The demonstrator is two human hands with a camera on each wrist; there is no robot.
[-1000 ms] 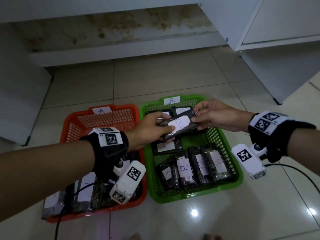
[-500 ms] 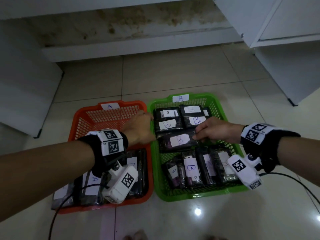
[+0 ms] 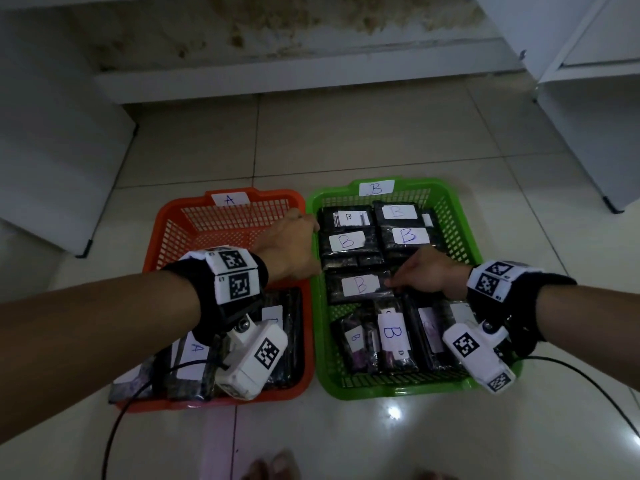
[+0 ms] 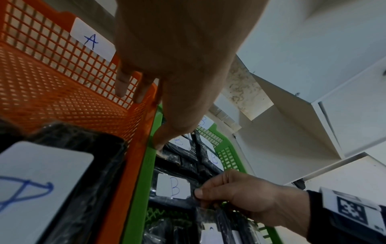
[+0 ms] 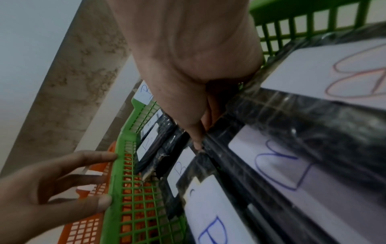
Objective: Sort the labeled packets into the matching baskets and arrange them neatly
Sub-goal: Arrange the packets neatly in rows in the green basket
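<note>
Two baskets stand side by side on the floor: an orange basket [image 3: 166,216] labelled A and a green basket [image 3: 398,389] labelled B. A dark packet with a white B label [image 3: 358,285] lies across the middle of the green basket. My right hand [image 3: 424,273] pinches its right end, thumb on top [image 4: 197,192]. My left hand [image 3: 294,244] hovers where the two baskets meet, with straight fingers touching the green basket's wall [image 5: 119,165]. It holds nothing. Several B packets fill the green basket's far and near rows. A-labelled packets [image 3: 195,351] lie in the near part of the orange basket.
White cabinets stand at the left [image 3: 52,150] and at the right [image 3: 595,109]. A stained wall base [image 3: 294,74] runs behind the baskets. A black cable [image 3: 588,379] trails from my right wrist across the tiled floor. The far half of the orange basket shows bare mesh.
Both hands held the B packet above the green basket. It now lies in the basket's middle. The left hand let go and moved to the seam between the baskets; the right still pinches it.
</note>
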